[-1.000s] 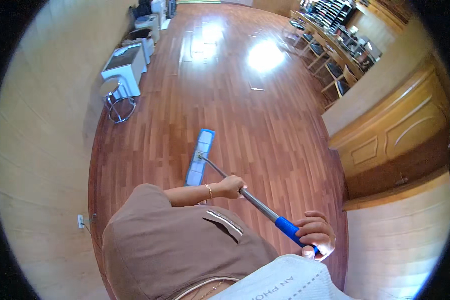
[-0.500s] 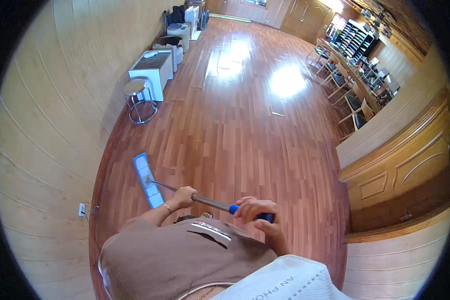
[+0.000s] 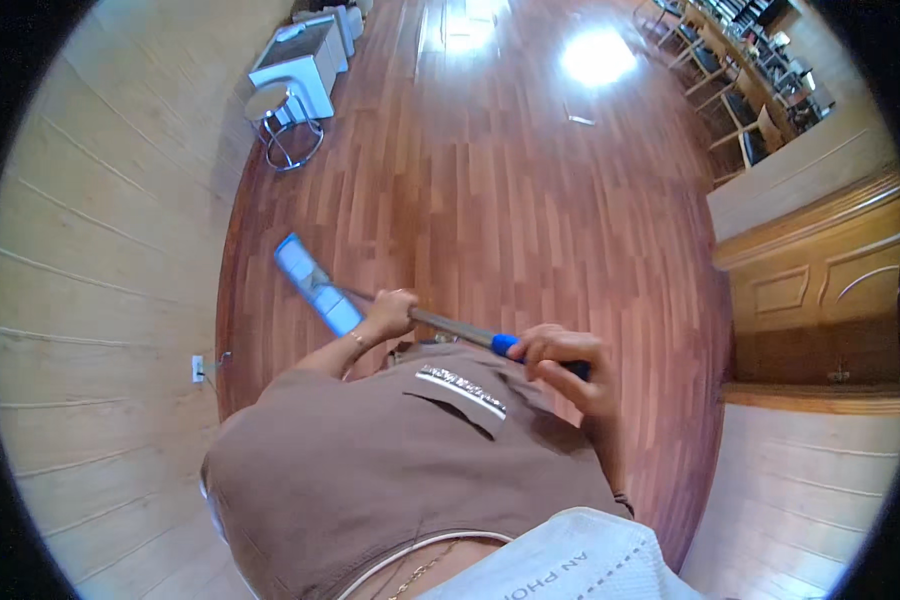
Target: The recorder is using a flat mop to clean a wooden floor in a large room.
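Note:
A flat mop with a metal pole slants across in front of me. Its long blue-and-white head lies on the wooden floor to the left, near the wall. My left hand is closed round the pole partway down. Higher up, my right hand wraps the dark grip at the pole's end, beside a blue collar. The grip is partly hidden by the fingers.
Brown plank floor stretches ahead. A round metal stool and a white cabinet stand along the left wall. Chairs line a long desk at the far right. A wooden door is on the right.
The view has tipped down, so stool, cabinet and door sit higher in it. Both hands and the mop appear higher and a little further right; both hands keep their hold.

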The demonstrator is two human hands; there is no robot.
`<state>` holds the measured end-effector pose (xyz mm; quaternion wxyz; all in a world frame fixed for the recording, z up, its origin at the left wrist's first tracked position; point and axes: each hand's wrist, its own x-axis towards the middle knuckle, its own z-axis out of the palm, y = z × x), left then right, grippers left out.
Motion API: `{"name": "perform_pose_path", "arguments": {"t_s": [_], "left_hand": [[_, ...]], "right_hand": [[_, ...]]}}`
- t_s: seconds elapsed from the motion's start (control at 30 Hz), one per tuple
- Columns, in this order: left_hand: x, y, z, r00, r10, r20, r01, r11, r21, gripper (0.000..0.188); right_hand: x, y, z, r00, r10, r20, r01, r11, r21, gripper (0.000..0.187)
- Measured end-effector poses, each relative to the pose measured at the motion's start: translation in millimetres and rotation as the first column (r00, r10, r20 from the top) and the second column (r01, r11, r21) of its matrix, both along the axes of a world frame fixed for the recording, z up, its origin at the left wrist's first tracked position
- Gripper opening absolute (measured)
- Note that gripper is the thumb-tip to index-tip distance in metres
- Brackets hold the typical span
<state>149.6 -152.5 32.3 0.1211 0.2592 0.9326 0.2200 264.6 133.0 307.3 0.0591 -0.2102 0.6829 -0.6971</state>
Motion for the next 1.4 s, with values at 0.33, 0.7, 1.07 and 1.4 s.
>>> {"name": "perform_pose_path", "arguments": {"t_s": [0.33,0.7,1.07,1.4], "left_hand": [[44.1,151.3,75.4,0.844,-0.532,0.061,0.508,0.831,0.225,0.01],[131.5,292.3,90.2,0.373,-0.927,-0.04,0.823,0.311,0.475,0.023],[156.6,340.8,80.9,0.136,-0.991,-0.017,0.967,0.129,0.218,0.023],[20.6,323.5,32.8,0.507,-0.861,0.04,0.805,0.49,0.334,0.013]], "right_hand": [[121.6,70.1,87.6,0.91,-0.045,-0.413,0.201,0.918,0.342,0.044],[258.3,51.2,154.5,0.924,-0.077,-0.374,0.353,0.544,0.761,0.01],[291.6,25.5,115.2,0.813,-0.329,-0.481,0.58,0.535,0.614,0.023],[157.5,31.9,2.0,0.433,-0.691,-0.579,0.86,0.51,0.035,0.043]]}}
